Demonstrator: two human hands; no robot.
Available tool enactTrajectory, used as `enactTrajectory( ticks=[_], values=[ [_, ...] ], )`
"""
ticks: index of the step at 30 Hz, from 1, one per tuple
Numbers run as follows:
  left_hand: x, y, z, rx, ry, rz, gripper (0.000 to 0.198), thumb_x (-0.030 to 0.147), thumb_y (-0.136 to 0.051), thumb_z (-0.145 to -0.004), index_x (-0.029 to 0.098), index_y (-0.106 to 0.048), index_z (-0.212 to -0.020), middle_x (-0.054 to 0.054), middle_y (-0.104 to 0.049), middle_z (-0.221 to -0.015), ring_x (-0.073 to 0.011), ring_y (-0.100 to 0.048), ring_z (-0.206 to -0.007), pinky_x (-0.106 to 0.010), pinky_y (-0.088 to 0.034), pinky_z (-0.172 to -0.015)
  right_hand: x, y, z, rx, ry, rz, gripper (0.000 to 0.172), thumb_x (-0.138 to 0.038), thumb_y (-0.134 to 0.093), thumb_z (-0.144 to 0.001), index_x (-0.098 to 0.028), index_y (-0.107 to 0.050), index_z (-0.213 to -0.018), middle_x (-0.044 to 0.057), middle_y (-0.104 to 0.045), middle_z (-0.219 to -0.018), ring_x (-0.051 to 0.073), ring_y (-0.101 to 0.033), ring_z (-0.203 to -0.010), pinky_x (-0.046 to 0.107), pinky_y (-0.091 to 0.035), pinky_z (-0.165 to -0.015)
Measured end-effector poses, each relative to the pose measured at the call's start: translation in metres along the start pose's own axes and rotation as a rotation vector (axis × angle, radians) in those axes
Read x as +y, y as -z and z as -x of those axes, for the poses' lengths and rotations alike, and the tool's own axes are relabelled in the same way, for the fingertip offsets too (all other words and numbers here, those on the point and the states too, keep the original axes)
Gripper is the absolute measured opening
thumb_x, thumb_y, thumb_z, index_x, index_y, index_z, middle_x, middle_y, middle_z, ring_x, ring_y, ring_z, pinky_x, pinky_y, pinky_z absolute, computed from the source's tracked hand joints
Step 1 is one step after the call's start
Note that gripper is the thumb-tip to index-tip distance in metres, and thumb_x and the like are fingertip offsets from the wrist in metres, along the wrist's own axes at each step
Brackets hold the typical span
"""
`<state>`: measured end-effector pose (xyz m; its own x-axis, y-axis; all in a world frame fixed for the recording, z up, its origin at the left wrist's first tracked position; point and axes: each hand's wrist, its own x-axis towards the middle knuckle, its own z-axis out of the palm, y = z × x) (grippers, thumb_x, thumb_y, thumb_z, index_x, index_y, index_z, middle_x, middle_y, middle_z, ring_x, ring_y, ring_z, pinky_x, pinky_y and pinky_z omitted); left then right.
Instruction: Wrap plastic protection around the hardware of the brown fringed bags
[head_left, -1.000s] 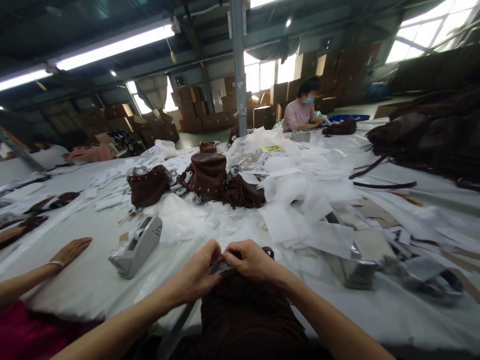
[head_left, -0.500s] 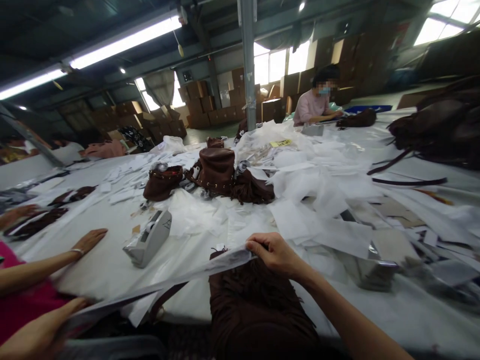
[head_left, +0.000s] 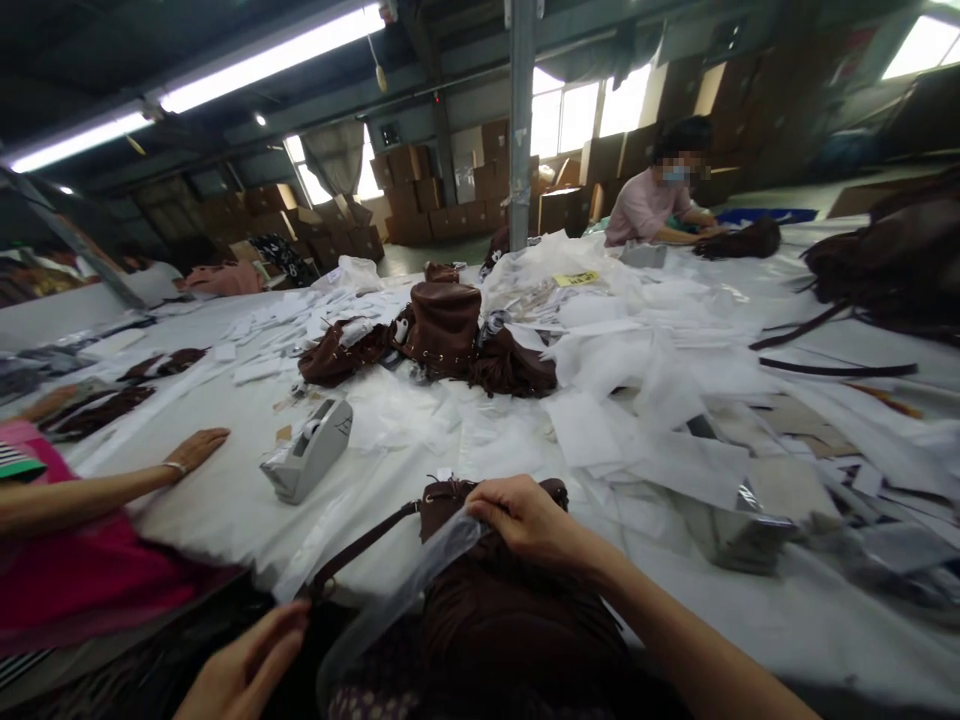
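A dark brown fringed bag lies at the near table edge, its strap trailing to the left. My right hand rests on the bag's top and pinches one end of a clear plastic strip. The strip sags down and left toward my left hand, low at the frame's bottom edge, fingers curled near the strip's other end and the strap. Whether the left hand grips anything is unclear.
A grey tape dispenser stands left of the bag. A neighbouring person's hand lies flat on the white table. Several brown bags and heaps of white paper cover the middle. Another person works at the far side.
My left hand pulled away from the right, drawing the plastic strip out leftward, then came back in lower; the strip now hangs slack. A middle brown bag has tipped over.
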<state>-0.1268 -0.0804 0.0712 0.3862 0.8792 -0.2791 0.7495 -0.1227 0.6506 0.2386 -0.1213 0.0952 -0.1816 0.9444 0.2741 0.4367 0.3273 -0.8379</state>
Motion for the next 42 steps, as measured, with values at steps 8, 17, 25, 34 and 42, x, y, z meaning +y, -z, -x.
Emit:
enactTrajectory(
  ticks=[8, 17, 25, 34, 42],
  values=[
    [0.161, -0.053, -0.075, -0.350, -0.476, 0.148, 0.044, 0.056, -0.044, -0.085, 0.015, -0.060, -0.084, -0.003, -0.057, -0.069, -0.0163, -0.051, -0.064, -0.024, -0.041, -0.058, -0.011, -0.001, 0.008, 0.150, 0.019, -0.031, 0.025, -0.029, -0.047, -0.091, -0.018, -0.069, -0.088, 0.004, -0.070, -0.083, 0.015, -0.062, -0.074, 0.024, -0.046, -0.071],
    [0.142, -0.018, -0.103, -0.451, -0.352, 0.112, 0.045, 0.057, -0.046, -0.084, 0.015, -0.058, -0.079, 0.005, -0.036, -0.056, -0.0083, -0.028, -0.050, -0.021, -0.022, -0.046, 0.070, 0.026, 0.050, 0.393, -0.151, 0.056, 0.037, -0.046, -0.045, -0.089, -0.019, -0.059, -0.068, 0.005, -0.061, -0.080, 0.018, -0.055, -0.079, 0.030, -0.043, -0.077],
    [0.159, -0.043, -0.117, -0.561, -0.276, 0.113, 0.047, 0.059, -0.046, -0.083, 0.015, -0.055, -0.071, 0.001, -0.052, -0.055, -0.0089, -0.041, -0.044, -0.020, -0.027, -0.043, 0.060, 0.003, 0.045, 0.384, -0.259, -0.045, 0.022, -0.037, -0.059, -0.082, -0.018, -0.062, -0.070, 0.003, -0.059, -0.076, 0.017, -0.055, -0.075, 0.027, -0.041, -0.068],
    [0.189, -0.079, -0.129, -0.433, -0.401, 0.031, 0.043, 0.050, -0.050, -0.082, 0.016, -0.045, -0.055, 0.004, -0.039, -0.051, -0.0088, -0.034, -0.050, -0.022, -0.024, -0.046, 0.054, -0.002, 0.038, 0.324, -0.088, -0.067, 0.015, -0.031, -0.066, -0.077, -0.021, -0.066, -0.088, 0.005, -0.064, -0.088, 0.019, -0.056, -0.089, 0.032, -0.043, -0.084],
    [0.200, -0.073, -0.147, -0.513, -0.342, -0.067, 0.045, 0.053, -0.045, -0.082, 0.016, -0.044, -0.058, 0.005, -0.036, -0.051, -0.0079, -0.030, -0.049, -0.021, -0.021, -0.045, 0.093, -0.016, 0.064, 0.409, -0.267, -0.006, 0.028, -0.021, -0.054, -0.083, -0.023, -0.061, -0.109, 0.004, -0.066, -0.096, 0.020, -0.061, -0.090, 0.032, -0.047, -0.083]
  ],
)
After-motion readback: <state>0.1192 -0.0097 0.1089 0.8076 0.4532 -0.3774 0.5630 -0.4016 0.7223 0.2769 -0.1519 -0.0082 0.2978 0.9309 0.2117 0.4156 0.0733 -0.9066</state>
